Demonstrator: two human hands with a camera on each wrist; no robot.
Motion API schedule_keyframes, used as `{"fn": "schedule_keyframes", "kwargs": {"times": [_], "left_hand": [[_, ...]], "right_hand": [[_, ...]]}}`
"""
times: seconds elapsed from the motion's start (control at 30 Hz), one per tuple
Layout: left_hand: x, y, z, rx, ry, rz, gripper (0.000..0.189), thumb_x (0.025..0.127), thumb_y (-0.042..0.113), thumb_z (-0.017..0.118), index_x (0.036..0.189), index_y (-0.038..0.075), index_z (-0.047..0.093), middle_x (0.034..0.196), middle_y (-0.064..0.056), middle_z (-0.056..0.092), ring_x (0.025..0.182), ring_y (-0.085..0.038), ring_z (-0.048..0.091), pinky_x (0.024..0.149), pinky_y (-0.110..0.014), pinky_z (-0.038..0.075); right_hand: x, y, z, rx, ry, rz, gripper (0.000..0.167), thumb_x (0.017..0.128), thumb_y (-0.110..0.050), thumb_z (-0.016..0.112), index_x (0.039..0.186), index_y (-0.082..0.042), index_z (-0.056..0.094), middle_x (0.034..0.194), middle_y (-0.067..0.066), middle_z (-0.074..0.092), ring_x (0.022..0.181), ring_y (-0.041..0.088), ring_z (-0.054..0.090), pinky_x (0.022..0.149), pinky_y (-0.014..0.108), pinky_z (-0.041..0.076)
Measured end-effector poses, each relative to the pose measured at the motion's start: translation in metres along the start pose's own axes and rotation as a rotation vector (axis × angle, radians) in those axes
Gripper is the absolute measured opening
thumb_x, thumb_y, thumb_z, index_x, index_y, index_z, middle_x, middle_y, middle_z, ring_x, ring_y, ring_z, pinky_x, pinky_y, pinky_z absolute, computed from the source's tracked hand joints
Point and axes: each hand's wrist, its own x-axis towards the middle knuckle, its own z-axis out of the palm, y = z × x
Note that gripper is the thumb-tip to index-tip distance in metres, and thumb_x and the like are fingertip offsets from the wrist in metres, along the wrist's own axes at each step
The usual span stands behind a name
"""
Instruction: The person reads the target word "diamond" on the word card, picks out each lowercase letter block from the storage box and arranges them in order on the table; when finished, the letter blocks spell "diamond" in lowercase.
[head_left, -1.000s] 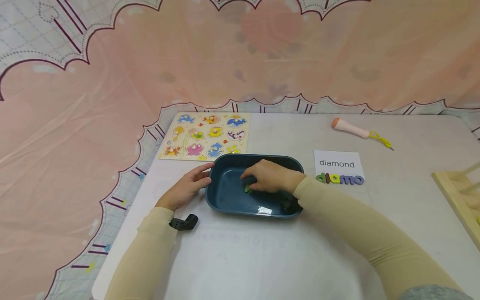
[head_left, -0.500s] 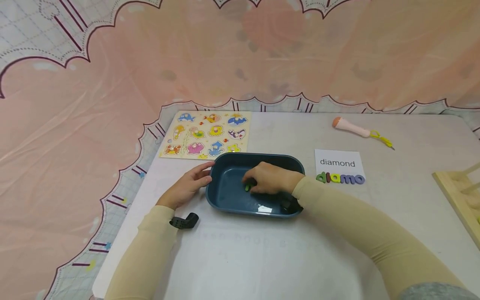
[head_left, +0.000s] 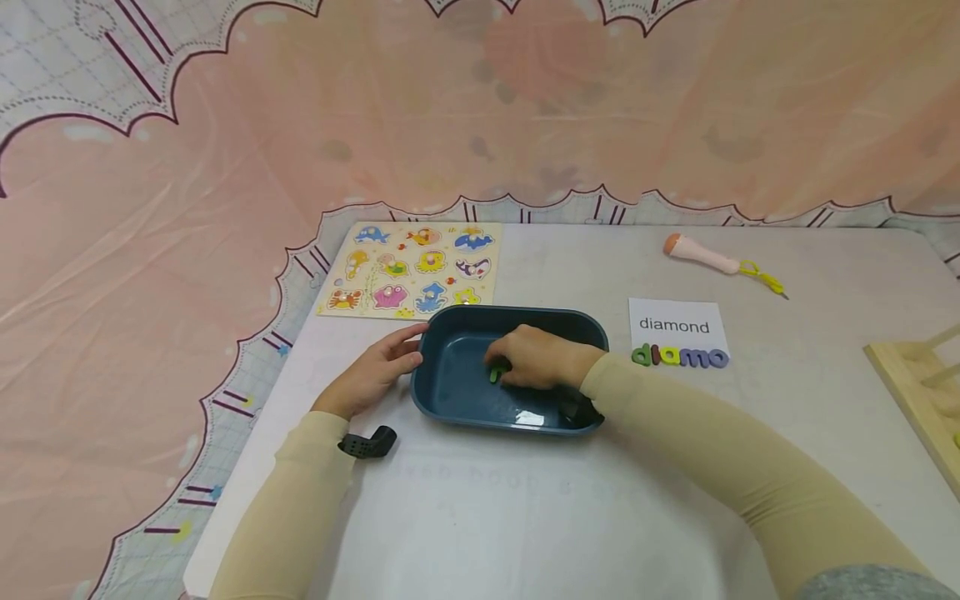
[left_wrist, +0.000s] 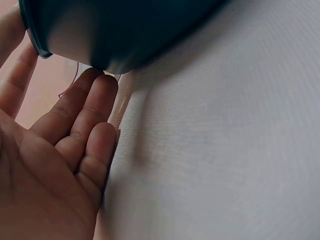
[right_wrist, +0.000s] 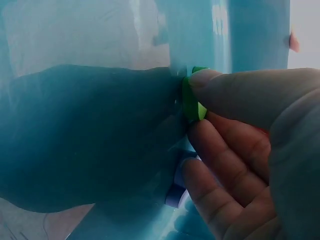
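My left hand (head_left: 371,375) rests against the left end of a dark blue plastic tub (head_left: 510,311). Its fingers are extended, with the fingertips at the rim and side wall in the left wrist view. Inside the tub, my right hand (head_left: 542,357) pinches a green toy letter (right_wrist: 190,102) between thumb and fingers; which letter it is, I cannot tell. Beside a lower fingertip lies a purple piece (right_wrist: 175,190). Right of the tub is a white card (head_left: 673,312) printed "diamond". Coloured letters (head_left: 692,357) reading "diamo" form a row along the card's lower edge.
A puzzle board (head_left: 408,279) with sea animals lies behind the tub at the left. A pink stick-shaped thing (head_left: 705,253) with a yellow strap is at the back right. Part of a wooden rack (head_left: 911,392) enters from the right edge. All stand on a white table (head_left: 480,525).
The right hand shifts very slightly within the tub and stays at the green letter. The left hand keeps its place at the rim.
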Motion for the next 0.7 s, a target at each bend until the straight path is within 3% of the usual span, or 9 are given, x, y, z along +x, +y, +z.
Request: {"fn": "schedule_keyframes", "kwargs": {"times": [0.7], "left_hand": [[0.0012,-0.0022,0.001,-0.006,0.001,0.012,0.064,0.102,0.036,0.06,0.158,0.022,0.033,0.158,-0.02,0.033,0.145,-0.04,0.029,0.113,-0.066,0.019]], "right_hand": [[0.0011,0.0,-0.0032,0.025,0.017,-0.001,0.031,0.096,-0.014,0.069,0.126,-0.008,0.067,0.119,0.004,0.068,0.098,0.013,0.062,0.095,0.031,0.052]]}}
